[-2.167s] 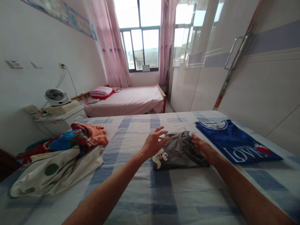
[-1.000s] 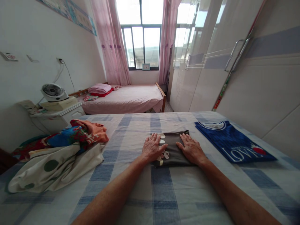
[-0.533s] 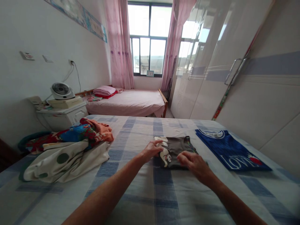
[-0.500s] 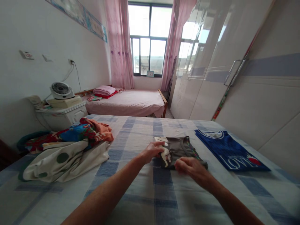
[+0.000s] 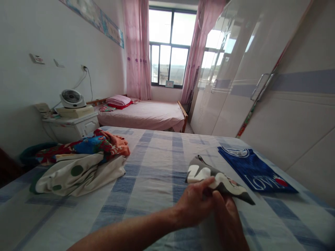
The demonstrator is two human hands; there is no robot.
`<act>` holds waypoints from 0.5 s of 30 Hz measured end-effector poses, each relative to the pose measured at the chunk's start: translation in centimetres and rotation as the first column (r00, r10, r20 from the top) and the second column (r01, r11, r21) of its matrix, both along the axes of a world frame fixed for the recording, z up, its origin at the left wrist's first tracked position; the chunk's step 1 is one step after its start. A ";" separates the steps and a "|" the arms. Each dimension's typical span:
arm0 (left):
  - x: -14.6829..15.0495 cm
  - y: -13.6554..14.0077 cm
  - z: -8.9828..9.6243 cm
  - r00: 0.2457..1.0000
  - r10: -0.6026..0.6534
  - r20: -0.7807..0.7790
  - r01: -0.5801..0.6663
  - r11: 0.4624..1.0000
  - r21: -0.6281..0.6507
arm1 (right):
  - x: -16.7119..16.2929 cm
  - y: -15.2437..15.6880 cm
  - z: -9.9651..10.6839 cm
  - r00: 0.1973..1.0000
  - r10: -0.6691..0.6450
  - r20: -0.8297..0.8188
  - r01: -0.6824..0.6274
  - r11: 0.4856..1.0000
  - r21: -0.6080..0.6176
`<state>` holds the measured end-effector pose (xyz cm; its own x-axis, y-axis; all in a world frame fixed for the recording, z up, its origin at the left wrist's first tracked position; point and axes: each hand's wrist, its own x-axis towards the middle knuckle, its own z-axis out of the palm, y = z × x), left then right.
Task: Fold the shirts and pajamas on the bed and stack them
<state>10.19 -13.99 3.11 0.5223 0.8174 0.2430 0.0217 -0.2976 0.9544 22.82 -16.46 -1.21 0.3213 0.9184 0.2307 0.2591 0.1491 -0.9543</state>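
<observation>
A dark grey T-shirt (image 5: pixel 217 179) with a white print is folded into a bundle, tilted up off the bed at its near edge. My left hand (image 5: pixel 195 202) grips that near edge with its fingers closed. Right beside it, my right hand (image 5: pixel 226 205) also has the shirt's near edge, its thumb against the cloth and its other fingers partly hidden under it. To the right lies a folded blue T-shirt (image 5: pixel 256 169) with "LOVE" lettering, flat on the bed and apart from both hands.
The bed (image 5: pixel 154 174) has a blue-and-white checked sheet. Crumpled clothes (image 5: pixel 81 167) are heaped at its left. Beyond stand a nightstand (image 5: pixel 73 127) with a small fan (image 5: pixel 72 98), a pink-covered bed (image 5: pixel 146 113), and a glossy wardrobe (image 5: pixel 235 94) on the right.
The grey T-shirt lay flat with my hands on it; now its near edge is lifted and it sits further right. Both hands have come together at that edge.
</observation>
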 end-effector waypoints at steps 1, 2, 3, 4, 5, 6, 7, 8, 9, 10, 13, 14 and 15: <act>0.0 -0.7 -0.5 0.998 -0.002 -0.065 0.007 0.997 0.076 | 0.2 -0.4 0.1 0.999 -0.040 0.002 0.040 0.999 -0.011; 0.0 -1.3 -0.8 0.992 -0.004 -0.125 0.022 0.990 0.138 | 0.4 -0.8 0.1 0.998 -0.067 0.012 0.067 0.998 -0.021; -0.1 -1.7 -1.0 0.983 -0.016 -0.181 0.050 0.981 0.189 | 0.8 -1.0 0.1 0.996 -0.086 0.022 0.086 0.996 -0.026; -0.3 -1.9 -1.2 0.971 -0.033 -0.236 0.087 0.971 0.223 | 1.4 -1.0 0.2 0.994 -0.105 0.029 0.106 0.994 -0.024; -0.5 -1.8 -1.2 0.956 -0.042 -0.290 0.115 0.963 0.242 | 2.1 -0.9 0.3 0.991 -0.128 0.028 0.128 0.992 -0.020; -0.8 -1.5 -1.3 0.942 -0.033 -0.335 0.124 0.959 0.253 | 3.0 -0.7 0.4 0.989 -0.150 0.003 0.150 0.989 -0.017; -1.2 -1.0 -1.5 0.928 -0.008 -0.372 0.113 0.959 0.261 | 4.0 -0.3 0.6 0.985 -0.167 -0.033 0.166 0.986 -0.013; -1.6 -0.3 -1.8 0.915 0.036 -0.401 0.082 0.959 0.273 | 5.0 0.2 0.9 0.982 -0.177 -0.073 0.177 0.984 -0.006; -2.0 0.6 -2.3 0.901 0.095 -0.423 0.036 0.955 0.293 | 6.1 0.8 1.4 0.977 -0.183 -0.109 0.185 0.983 0.001; -2.4 1.5 -2.8 0.884 0.155 -0.440 -0.004 0.946 0.325 | 7.2 1.6 2.0 0.972 -0.189 -0.140 0.192 0.981 0.011; -3.3 4.0 -4.8 0.843 0.252 -0.475 -0.022 0.898 0.439 | 9.8 4.8 4.8 0.960 -0.202 -0.193 0.215 0.976 0.048; -3.5 4.5 -5.4 0.836 0.262 -0.482 -0.013 0.887 0.461 | 10.5 6.1 6.0 0.954 -0.204 -0.222 0.223 0.972 0.067; -3.6 4.9 -5.8 0.833 0.265 -0.486 -0.003 0.881 0.473 | 11.2 7.4 7.4 0.944 -0.200 -0.261 0.231 0.969 0.093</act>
<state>6.61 -9.04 -2.70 0.5667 0.7627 0.3118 0.5472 -0.6312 0.5497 34.00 -9.07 6.23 0.5697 0.7910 0.2229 0.0552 0.2338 -0.9707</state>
